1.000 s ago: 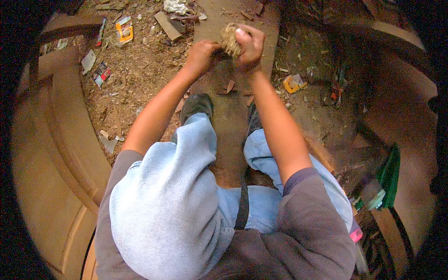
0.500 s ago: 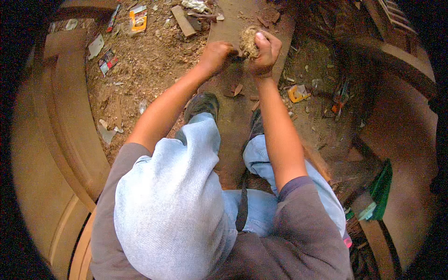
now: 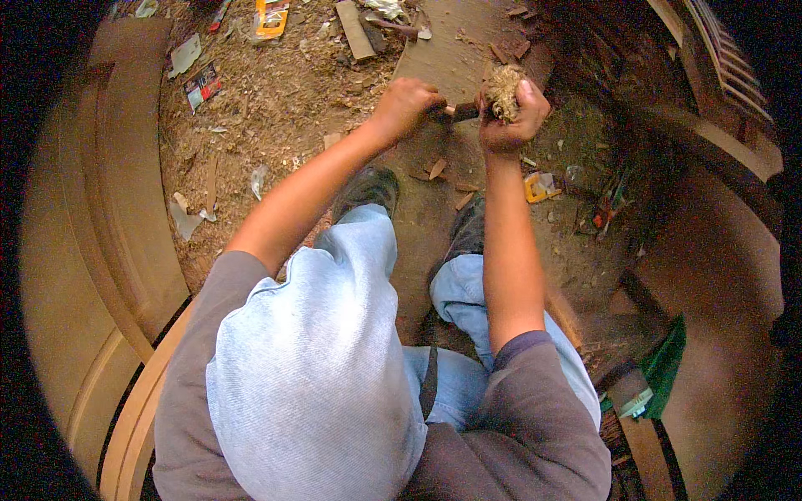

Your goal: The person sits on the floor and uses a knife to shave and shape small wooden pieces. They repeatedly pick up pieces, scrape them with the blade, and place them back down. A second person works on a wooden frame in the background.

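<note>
Material: pale, fibrous wooden lump point(image 3: 505, 90), rough on top, looks like raw wood to me.
Right hand point(image 3: 511, 123): fingers wrapped tight round the lump, holding it above the plank point(image 3: 451, 54).
Left hand point(image 3: 407, 104): fingers closed on a small tool point(image 3: 462, 110).
Key relation: the tool's long axis runs sideways from my left hand straight into the lump, tip touching.
Around the plank: sawdust floor point(image 3: 276, 108), wood chips point(image 3: 436, 169).

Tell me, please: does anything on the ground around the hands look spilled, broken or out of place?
Yes. Sawdust and wood chips lie scattered over the ground, with torn wrappers and an orange packet among them. The right hand grips a frayed fibrous clump, while the left hand holds a short tool against it.
</note>
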A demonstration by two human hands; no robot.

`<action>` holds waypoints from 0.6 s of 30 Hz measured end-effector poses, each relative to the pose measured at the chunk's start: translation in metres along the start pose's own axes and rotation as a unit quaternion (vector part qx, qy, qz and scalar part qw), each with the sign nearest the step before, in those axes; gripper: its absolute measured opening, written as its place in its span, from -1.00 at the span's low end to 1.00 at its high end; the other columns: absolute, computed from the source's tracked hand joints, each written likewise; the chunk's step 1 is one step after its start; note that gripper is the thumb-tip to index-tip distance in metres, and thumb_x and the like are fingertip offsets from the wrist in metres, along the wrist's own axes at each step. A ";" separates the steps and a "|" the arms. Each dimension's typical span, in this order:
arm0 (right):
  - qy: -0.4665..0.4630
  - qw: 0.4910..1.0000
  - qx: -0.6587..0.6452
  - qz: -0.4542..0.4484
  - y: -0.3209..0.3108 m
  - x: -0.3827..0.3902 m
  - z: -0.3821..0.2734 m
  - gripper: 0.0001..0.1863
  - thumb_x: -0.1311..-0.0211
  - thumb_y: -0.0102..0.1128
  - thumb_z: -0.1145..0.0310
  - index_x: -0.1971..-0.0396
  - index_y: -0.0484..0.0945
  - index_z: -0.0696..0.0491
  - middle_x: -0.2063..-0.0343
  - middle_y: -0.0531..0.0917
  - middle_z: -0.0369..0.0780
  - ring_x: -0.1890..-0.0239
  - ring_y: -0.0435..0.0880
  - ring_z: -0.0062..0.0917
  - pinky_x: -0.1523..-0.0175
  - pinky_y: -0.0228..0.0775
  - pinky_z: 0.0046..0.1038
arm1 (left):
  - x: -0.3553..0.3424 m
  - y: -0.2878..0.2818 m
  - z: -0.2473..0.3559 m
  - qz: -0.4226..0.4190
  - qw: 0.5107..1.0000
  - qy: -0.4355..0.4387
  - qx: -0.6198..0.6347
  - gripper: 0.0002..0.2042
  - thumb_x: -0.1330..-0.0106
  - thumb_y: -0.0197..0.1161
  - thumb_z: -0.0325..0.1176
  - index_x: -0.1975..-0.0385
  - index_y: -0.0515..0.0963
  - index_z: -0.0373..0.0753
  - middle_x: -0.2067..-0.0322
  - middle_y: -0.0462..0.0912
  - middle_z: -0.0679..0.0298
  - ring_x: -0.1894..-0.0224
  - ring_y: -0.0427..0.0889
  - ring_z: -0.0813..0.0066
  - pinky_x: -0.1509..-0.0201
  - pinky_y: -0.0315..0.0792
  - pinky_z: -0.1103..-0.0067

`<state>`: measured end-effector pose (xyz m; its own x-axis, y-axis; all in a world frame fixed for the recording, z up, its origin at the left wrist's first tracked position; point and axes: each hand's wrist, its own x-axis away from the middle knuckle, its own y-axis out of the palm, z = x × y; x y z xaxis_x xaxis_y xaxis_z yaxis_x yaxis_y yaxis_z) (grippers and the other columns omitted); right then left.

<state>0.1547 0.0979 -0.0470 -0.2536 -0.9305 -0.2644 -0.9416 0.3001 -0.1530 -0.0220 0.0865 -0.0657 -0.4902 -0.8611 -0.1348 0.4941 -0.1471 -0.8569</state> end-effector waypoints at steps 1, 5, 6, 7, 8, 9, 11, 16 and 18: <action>-0.004 0.999 0.036 -0.041 0.001 0.005 -0.001 -0.66 -0.25 -0.19 0.15 0.45 0.35 0.15 0.61 0.47 -0.13 0.70 0.45 -0.43 0.65 0.29 -0.42 | 0.003 0.001 -0.001 -0.019 1.000 0.005 -0.006 -0.83 -0.05 0.19 -0.36 0.36 0.65 -0.07 0.40 0.64 0.27 0.24 0.61 0.25 0.17 0.45 0.38; 0.097 0.991 -0.068 0.054 0.005 0.031 -0.011 -0.64 -0.16 -0.15 0.14 0.56 0.37 0.16 0.69 0.46 -0.17 0.76 0.40 -0.46 0.64 0.27 -0.47 | 0.015 0.002 -0.007 -0.029 0.999 0.037 -0.027 -0.80 -0.06 0.15 -0.39 0.32 0.63 -0.05 0.36 0.62 0.33 0.16 0.57 0.33 0.11 0.42 0.40; 0.112 0.990 -0.070 0.056 0.005 0.035 -0.014 -0.65 -0.16 -0.14 0.14 0.56 0.37 0.16 0.69 0.46 -0.17 0.76 0.40 -0.46 0.64 0.27 -0.47 | 0.017 0.001 -0.009 -0.027 0.998 0.043 -0.032 -0.78 -0.06 0.14 -0.40 0.30 0.63 -0.05 0.32 0.61 0.34 0.13 0.56 0.36 0.08 0.41 0.41; 0.127 0.989 -0.038 0.065 0.006 0.037 -0.015 -0.65 -0.16 -0.14 0.15 0.56 0.37 0.15 0.69 0.45 -0.18 0.75 0.41 -0.46 0.64 0.27 -0.48 | 0.019 0.001 -0.010 -0.006 0.997 0.066 -0.039 -0.77 -0.07 0.13 -0.40 0.27 0.61 -0.05 0.27 0.59 0.34 0.10 0.53 0.37 0.06 0.40 0.42; 0.141 0.985 -0.074 0.062 0.005 0.039 -0.017 -0.66 -0.16 -0.14 0.15 0.57 0.37 0.15 0.69 0.45 -0.18 0.75 0.41 -0.46 0.64 0.27 -0.48 | 0.021 0.001 -0.012 0.005 0.995 0.082 -0.051 -0.76 -0.08 0.13 -0.39 0.24 0.60 -0.05 0.22 0.58 0.34 0.07 0.51 0.38 0.04 0.39 0.43; 0.183 0.971 -0.119 0.093 0.008 0.037 -0.017 -0.66 -0.16 -0.14 0.16 0.57 0.37 0.15 0.69 0.45 -0.18 0.74 0.41 -0.46 0.63 0.27 -0.48 | 0.019 0.002 -0.015 0.029 0.992 0.102 -0.072 -0.75 -0.09 0.12 -0.39 0.21 0.59 -0.05 0.17 0.56 0.35 0.03 0.49 0.39 0.02 0.38 0.44; 0.213 0.959 -0.151 0.110 0.009 0.032 -0.016 -0.67 -0.16 -0.15 0.16 0.58 0.35 0.13 0.70 0.43 -0.18 0.75 0.40 -0.45 0.62 0.27 -0.46 | 0.018 0.003 -0.017 0.022 0.990 0.113 -0.080 -0.73 -0.10 0.11 -0.38 0.17 0.57 -0.04 0.11 0.52 0.34 0.00 0.46 0.38 -0.02 0.36 0.45; 0.167 0.972 -0.148 0.077 0.008 0.018 -0.003 -0.67 -0.17 -0.15 0.15 0.57 0.33 0.12 0.73 0.39 -0.18 0.76 0.35 -0.43 0.60 0.26 -0.40 | 0.013 0.008 -0.018 -0.013 0.992 0.113 -0.063 -0.74 -0.12 0.09 -0.37 0.17 0.56 -0.05 0.14 0.52 0.34 0.00 0.46 0.39 -0.04 0.34 0.41; 0.132 0.981 -0.128 0.063 0.001 0.015 0.003 -0.67 -0.17 -0.16 0.14 0.57 0.33 0.11 0.74 0.38 -0.18 0.76 0.34 -0.43 0.59 0.26 -0.39 | 0.013 0.008 -0.019 -0.030 0.989 0.123 -0.078 -0.74 -0.13 0.09 -0.38 0.17 0.56 -0.06 0.16 0.53 0.35 0.01 0.46 0.40 -0.04 0.34 0.39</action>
<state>0.1505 0.0846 -0.0543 -0.3884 -0.9215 -0.0041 -0.9153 0.3853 0.1178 -0.0380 0.0832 -0.0832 -0.6848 -0.7057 -0.1819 0.3510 -0.1007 -0.9309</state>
